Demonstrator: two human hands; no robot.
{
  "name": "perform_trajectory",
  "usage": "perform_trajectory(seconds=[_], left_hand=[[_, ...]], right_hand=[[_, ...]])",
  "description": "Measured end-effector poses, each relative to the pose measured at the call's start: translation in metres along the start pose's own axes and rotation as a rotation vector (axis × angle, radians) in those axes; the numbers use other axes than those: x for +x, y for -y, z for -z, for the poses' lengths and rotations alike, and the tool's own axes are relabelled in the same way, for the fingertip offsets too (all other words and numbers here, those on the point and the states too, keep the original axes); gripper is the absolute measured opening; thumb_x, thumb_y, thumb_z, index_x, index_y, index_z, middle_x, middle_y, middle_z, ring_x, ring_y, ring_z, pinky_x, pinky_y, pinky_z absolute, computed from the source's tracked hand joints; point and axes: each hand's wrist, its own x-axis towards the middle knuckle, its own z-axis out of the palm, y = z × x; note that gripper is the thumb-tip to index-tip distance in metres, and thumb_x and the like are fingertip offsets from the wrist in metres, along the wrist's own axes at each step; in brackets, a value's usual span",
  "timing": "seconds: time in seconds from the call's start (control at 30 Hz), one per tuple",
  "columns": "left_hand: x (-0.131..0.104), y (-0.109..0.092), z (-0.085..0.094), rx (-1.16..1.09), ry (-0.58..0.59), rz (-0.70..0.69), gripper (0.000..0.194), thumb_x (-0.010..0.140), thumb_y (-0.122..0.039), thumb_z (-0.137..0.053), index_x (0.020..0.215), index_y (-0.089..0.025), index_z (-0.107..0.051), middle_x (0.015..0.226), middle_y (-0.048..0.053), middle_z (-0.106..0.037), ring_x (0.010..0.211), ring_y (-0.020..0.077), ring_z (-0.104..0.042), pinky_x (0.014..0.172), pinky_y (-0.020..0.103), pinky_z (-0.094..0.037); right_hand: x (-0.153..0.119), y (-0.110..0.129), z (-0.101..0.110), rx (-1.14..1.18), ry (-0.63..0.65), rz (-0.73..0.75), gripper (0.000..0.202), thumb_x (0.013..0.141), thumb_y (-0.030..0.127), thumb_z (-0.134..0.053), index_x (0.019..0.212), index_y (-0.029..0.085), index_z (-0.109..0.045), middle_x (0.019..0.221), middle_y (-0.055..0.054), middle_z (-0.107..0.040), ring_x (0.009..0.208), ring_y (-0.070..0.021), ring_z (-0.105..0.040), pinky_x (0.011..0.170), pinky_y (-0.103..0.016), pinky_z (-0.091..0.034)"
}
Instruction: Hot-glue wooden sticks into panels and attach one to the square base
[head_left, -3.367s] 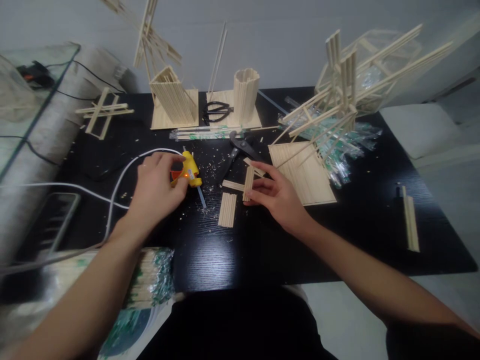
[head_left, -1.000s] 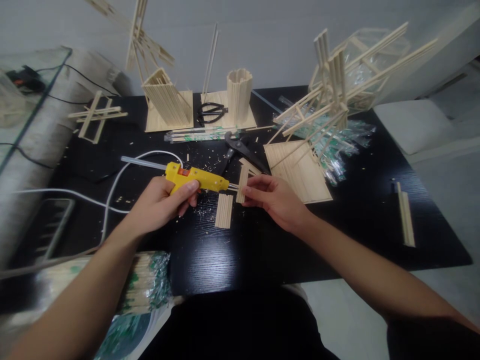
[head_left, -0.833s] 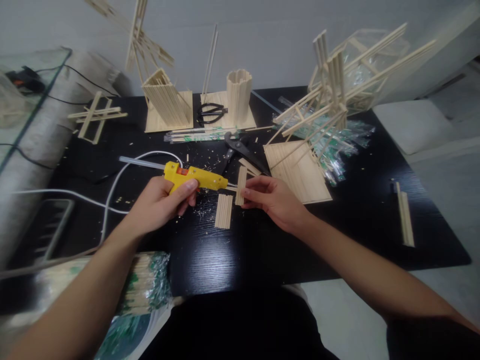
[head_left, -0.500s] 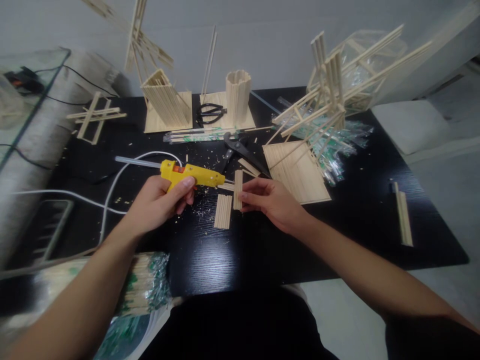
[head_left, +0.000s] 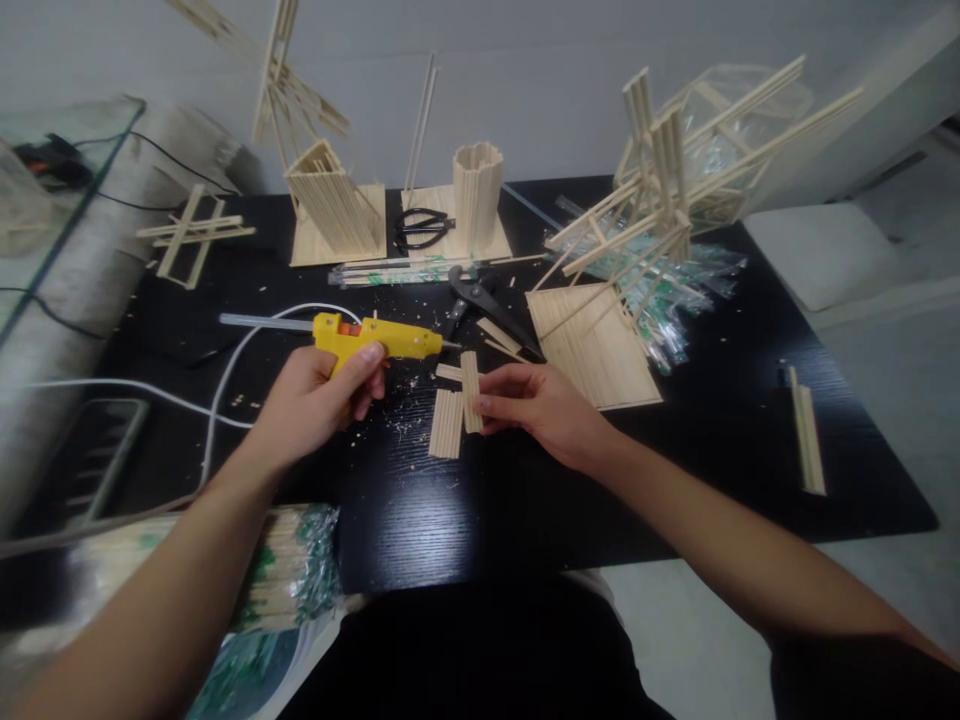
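Observation:
My left hand [head_left: 334, 390] is wrapped round the handle of a yellow hot glue gun [head_left: 397, 338], a clear glue stick [head_left: 262, 322] jutting from its back end. The nozzle points right, just above a narrow strip of joined wooden sticks [head_left: 470, 385]. Between thumb and fingers, my right hand [head_left: 536, 405] pinches that strip, which is tilted slightly. A wider panel of joined sticks [head_left: 446, 425] lies on the table to the strip's lower left. Short stick pieces [head_left: 448, 372] lie behind the strip, partly hidden by it.
Black pliers [head_left: 487, 300] lie beyond my hands, near a flat stick board [head_left: 592, 345]. Stick towers [head_left: 478, 195] stand at the back, with black-handled cutters [head_left: 421, 230] between them. A stick framework [head_left: 660, 210] rises at right. The white cord [head_left: 217, 390] loops at left.
The glue gun has shifted slightly left and up, its nozzle now apart from the strip. My right hand has tilted the strip and lowered it a little.

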Motion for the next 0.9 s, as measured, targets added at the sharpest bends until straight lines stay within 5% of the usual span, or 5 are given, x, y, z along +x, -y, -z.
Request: perform_trajectory(seconds=[0.13,0.3,0.57,0.77,0.9], left_hand=[[0.002,-0.003,0.000,0.015,-0.204,0.001,0.042,0.097,-0.057,-0.060,0.087,-0.018,-0.071,0.064,0.001,-0.062,0.051,0.0125,-0.053,0.049,0.026,-0.042],[0.009,0.008,0.006,0.453,-0.429,-0.079,0.028,0.097,-0.045,-0.063,0.100,-0.018,-0.066,0.087,0.004,-0.062,0.080,0.0201,-0.060,0.073,0.034,-0.049],[0.016,0.041,0.009,0.711,-0.366,-0.093,0.033,0.081,-0.030,-0.074,0.109,-0.018,-0.062,0.107,0.015,-0.058,0.107,0.0392,-0.062,0.093,0.056,-0.053],[0.006,0.020,-0.004,0.797,-0.358,-0.195,0.040,0.085,-0.025,-0.063,0.124,-0.015,-0.061,0.130,0.019,-0.056,0.129,0.0458,-0.052,0.105,0.065,-0.042],[-0.004,0.000,-0.020,0.704,0.026,-0.583,0.047,0.089,-0.031,-0.064,0.135,-0.023,-0.059,0.144,0.014,-0.057,0.137,0.0388,-0.051,0.116,0.060,-0.037]], right_hand=[[-0.001,0.001,-0.001,-0.048,0.041,-0.020,0.026,0.066,0.029,-0.098,0.082,0.020,-0.079,0.084,0.000,-0.079,0.072,-0.0125,-0.073,0.072,-0.028,-0.066],[0.000,0.002,0.000,-0.031,0.008,-0.013,0.029,0.069,0.026,-0.095,0.091,0.021,-0.076,0.087,0.000,-0.078,0.075,-0.0140,-0.073,0.072,-0.030,-0.066],[0.000,0.007,0.000,-0.026,-0.121,0.065,0.069,0.066,0.022,-0.096,0.125,0.028,-0.061,0.080,0.005,-0.070,0.075,-0.0171,-0.072,0.073,-0.036,-0.067],[0.001,0.008,0.000,-0.051,-0.165,0.113,0.058,0.068,0.026,-0.094,0.116,0.026,-0.061,0.084,0.002,-0.073,0.078,-0.0175,-0.073,0.072,-0.034,-0.067],[0.003,0.006,0.003,-0.051,-0.178,0.149,0.056,0.070,0.029,-0.093,0.117,0.028,-0.063,0.085,0.002,-0.073,0.082,-0.0176,-0.073,0.074,-0.033,-0.067]])
